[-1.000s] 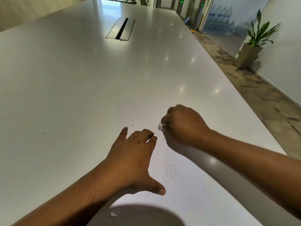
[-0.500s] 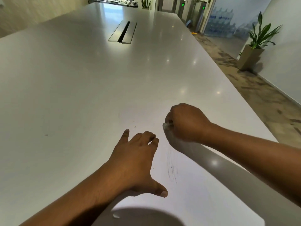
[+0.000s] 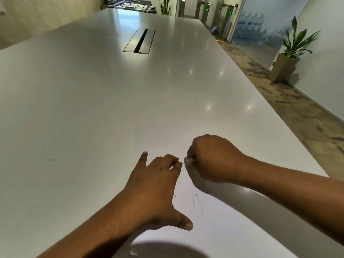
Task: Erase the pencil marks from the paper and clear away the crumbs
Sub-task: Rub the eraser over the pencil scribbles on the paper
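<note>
Over on the left side of the big white table (image 3: 65, 108), the left hand (image 3: 154, 187) lies flat on the paper (image 3: 214, 228). Its fingers are straight and spread, its thumb sticks out to the side, and it grips nothing; it just presses down. The paper is white on a white top, so its edges are hard to see. It looks thin, light and floppy, so I think it would slide or crumple under rubbing if no hand pinned it. Pressing flat near the marks seems the best way to hold it.

A few tiny dark crumbs (image 3: 154, 148) lie just past that hand and look light enough to brush off. Next come the pencil marks (image 3: 197, 202), thin grey lines on the paper between the two arms.

Just beside the left hand is a small white eraser (image 3: 190, 161). It looks soft and rubbery, best pinched close to its tip. The right hand (image 3: 216, 159) is curled like a fist, knuckles up, pinching the eraser. I cannot tell if the eraser touches the paper. Far right, a potted plant (image 3: 283, 67) stands on the floor.
</note>
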Demonstrator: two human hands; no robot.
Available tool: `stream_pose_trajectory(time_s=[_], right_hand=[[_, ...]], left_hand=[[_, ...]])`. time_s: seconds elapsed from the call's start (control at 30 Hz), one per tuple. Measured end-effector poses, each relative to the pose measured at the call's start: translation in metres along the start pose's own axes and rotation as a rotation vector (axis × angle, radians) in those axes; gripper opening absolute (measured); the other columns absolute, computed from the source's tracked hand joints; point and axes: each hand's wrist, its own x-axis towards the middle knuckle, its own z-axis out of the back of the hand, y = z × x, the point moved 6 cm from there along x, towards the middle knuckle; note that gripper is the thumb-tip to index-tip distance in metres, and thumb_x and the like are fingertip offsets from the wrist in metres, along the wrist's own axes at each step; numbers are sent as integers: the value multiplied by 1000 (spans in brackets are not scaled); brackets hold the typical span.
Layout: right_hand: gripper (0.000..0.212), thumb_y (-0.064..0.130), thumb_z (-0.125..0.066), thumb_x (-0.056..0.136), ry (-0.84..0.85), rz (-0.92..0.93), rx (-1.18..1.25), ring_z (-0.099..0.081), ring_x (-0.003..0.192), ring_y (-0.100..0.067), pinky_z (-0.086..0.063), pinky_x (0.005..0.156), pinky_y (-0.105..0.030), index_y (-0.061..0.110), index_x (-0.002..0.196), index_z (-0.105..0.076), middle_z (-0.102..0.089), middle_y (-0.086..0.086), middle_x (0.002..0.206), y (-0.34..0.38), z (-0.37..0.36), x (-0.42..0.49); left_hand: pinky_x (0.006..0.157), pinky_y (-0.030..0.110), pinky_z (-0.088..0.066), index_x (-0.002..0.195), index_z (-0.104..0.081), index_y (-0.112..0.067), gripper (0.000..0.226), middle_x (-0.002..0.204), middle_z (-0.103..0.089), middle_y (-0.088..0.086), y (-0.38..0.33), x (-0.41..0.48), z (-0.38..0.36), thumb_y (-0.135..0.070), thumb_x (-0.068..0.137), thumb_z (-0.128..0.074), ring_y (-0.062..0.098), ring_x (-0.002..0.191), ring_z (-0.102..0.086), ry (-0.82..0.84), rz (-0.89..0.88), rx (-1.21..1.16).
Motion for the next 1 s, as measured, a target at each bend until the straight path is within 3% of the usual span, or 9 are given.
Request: stream_pose_trajectory(time_s=[0.13,0.2,0.37,0.43,0.53,0.67,0.77,0.87,1.0], right_hand=[[21,23,-54,86,-70,-172,-17,-59,65,-23,-39,52,-27,14,71,-66,-61,-3,70,-29,4,21],[20,27,-59,88,-57,-144,84,-64,71,-21,-48,58,-28,16,78,-72,-68,-1,76,-37,3,29],[7,21,-72,88,-249,-198,929,-56,53,2,-39,53,-10,16,89,-77,-71,11,71,-45,-1,-4],[7,14,-70,90,-294,-259,1207,-58,57,-4,-45,55,-15,15,94,-76,-70,4,69,-45,-20,-20],[13,9,-68,91,-276,-302,1487,-62,69,-20,-56,79,-33,15,98,-76,-71,-22,85,-36,-43,-30],[10,0,-68,89,-278,-310,1517,-58,55,-18,-53,71,-33,7,91,-74,-66,-26,77,-37,-44,-34],[9,7,-73,80,-242,-245,1307,-68,70,-24,-57,73,-46,14,85,-72,-73,-15,85,-37,-41,-35],[7,13,-69,72,-240,-235,1166,-65,67,-22,-56,68,-45,17,77,-68,-71,-11,79,-37,-40,-32],[6,18,-68,69,-296,-215,1003,-67,70,-20,-55,68,-40,17,71,-62,-70,-3,73,-38,-35,-29]], left_hand=[[120,55,1,157,-5,-28,129,163,-7,-9,0,0,1,-91,58,-58,15,150,-9,8,4,-1],[120,56,1,157,-6,-28,129,163,-8,-9,0,1,2,-92,57,-57,15,149,-11,0,8,1],[120,55,4,157,-7,-29,128,164,-7,-10,2,-2,1,-92,57,-57,10,150,-8,-25,17,-35],[120,55,7,157,-7,-30,127,164,-6,-11,2,-4,2,-90,58,-58,8,150,-6,-26,13,-34],[118,57,12,157,-3,-37,123,164,-9,-12,1,-3,8,-88,60,-61,9,150,-4,-41,-27,-9],[120,51,8,155,-8,-42,113,161,-17,-19,1,0,21,-81,66,-65,6,150,-5,-116,-30,-88],[121,34,-14,149,-35,-41,79,146,-41,-21,3,2,25,-54,81,-72,5,137,-36,-256,-3,-224],[92,31,-49,119,-65,-36,34,103,-66,-19,9,3,18,-23,88,-68,2,102,-60,-361,75,-466],[69,28,-51,87,-67,-32,10,69,-63,-17,6,2,18,-28,81,-74,2,74,-60,-376,116,-514]])
